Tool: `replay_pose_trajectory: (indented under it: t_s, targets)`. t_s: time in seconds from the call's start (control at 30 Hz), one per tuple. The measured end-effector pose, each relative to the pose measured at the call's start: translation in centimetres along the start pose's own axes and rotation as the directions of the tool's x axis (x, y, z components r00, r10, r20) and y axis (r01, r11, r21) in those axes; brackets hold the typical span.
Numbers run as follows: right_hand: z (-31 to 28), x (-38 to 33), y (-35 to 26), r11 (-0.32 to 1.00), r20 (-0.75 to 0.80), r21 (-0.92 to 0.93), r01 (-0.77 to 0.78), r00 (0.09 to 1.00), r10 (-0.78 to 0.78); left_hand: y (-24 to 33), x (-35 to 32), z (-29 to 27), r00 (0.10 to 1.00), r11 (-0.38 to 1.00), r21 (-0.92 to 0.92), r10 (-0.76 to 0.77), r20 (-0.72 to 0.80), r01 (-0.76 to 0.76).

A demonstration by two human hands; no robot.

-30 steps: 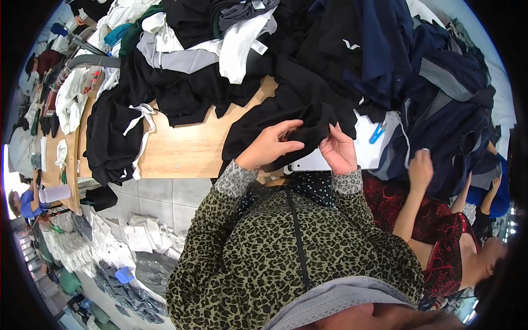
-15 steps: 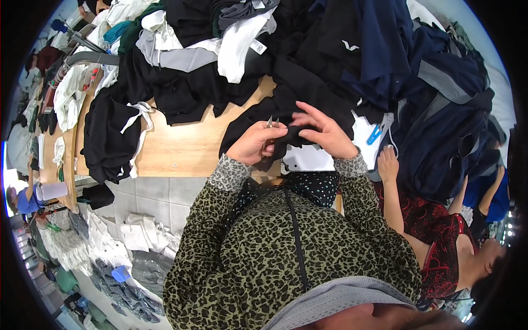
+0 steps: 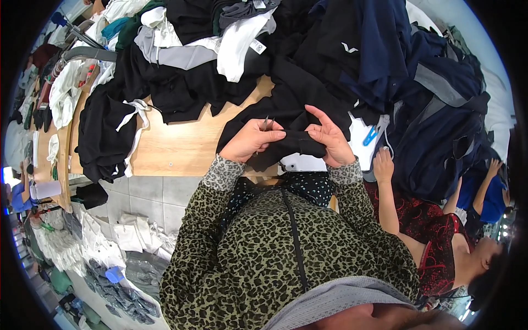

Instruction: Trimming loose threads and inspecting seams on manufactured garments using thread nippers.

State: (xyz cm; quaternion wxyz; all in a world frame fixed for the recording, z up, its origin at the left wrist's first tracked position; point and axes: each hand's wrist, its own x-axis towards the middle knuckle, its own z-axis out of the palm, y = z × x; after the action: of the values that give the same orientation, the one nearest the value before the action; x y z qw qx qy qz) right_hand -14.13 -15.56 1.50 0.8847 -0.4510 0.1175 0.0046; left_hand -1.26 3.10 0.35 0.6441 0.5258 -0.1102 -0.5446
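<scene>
A wide table of pale wood (image 3: 170, 146) spreads to the left of the grip, its bare stretch giving the hands working room. To the right of the grip, a large heap of navy-blue and grey fabric garments (image 3: 434, 124) is piled. A soft black cloth garment (image 3: 300, 144) lies at the table's near edge, a strip of it raised between two hands, probably to keep it flat and visible. The left hand (image 3: 250, 140) pinches one end; the right hand (image 3: 334, 144) pinches the other, forefinger lifted clear. Slim pointed metal snips (image 3: 266, 123) sit tucked in the left hand, apparently freeing thumb and fingertip for cloth. Just right of the grip rests a small blue plastic-handled tool (image 3: 370, 136).
</scene>
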Motion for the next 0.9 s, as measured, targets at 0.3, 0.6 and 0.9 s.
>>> replay_pose_trajectory:
  t_s: [0.3, 0.6, 0.9]
  targets:
    - [0.0, -0.9, 0.1, 0.993, -0.014, -0.023, -0.112, 0.994, 0.111, 0.3, 0.3, 0.6, 0.998, 0.989, 0.134, 0.055, 0.005, -0.055]
    - [1.7, -2.0, 1.7, 0.982, -0.181, -0.15, 0.111, 0.974, -0.137, -1.3, 1.9, 2.4, 0.908, 0.876, 0.322, 0.408, -0.093, -0.36]
    - [2.2, -1.4, 5.4, 0.983, -0.372, 0.121, 0.14, 0.924, -0.086, -2.1, -0.9, 3.5, 0.922, 0.924, 0.25, 0.338, -0.189, -0.288]
